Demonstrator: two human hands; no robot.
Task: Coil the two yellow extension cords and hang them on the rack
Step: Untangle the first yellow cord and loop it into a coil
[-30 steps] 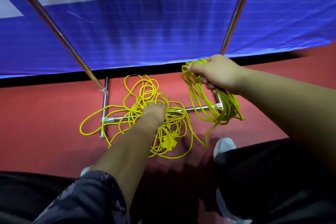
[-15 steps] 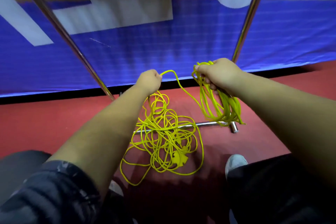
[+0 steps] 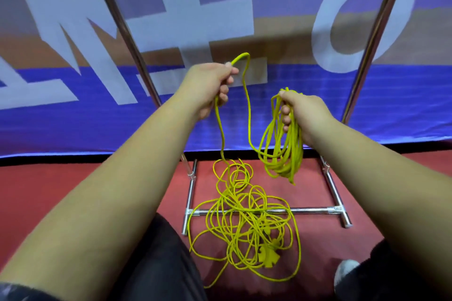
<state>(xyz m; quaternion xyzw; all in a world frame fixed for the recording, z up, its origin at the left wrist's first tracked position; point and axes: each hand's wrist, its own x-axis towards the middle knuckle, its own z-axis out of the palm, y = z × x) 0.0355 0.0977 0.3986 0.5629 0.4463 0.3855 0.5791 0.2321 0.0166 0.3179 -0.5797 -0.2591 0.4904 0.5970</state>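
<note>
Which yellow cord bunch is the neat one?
The coil hanging from the right hand; the other bunch sprawls tangled on the floor.

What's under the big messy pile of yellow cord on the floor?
The red floor and the rack's shiny bottom bar lie under the yellow cord. Loops cover the bar's middle, so anything else beneath them cannot be seen.

Left hand (image 3: pixel 208 88) and right hand (image 3: pixel 308 115) bare; dark patterned sleeve (image 3: pixel 22 294) (left arm), black trousers (image 3: pixel 159 264), white shoe (image 3: pixel 346 273).
</note>
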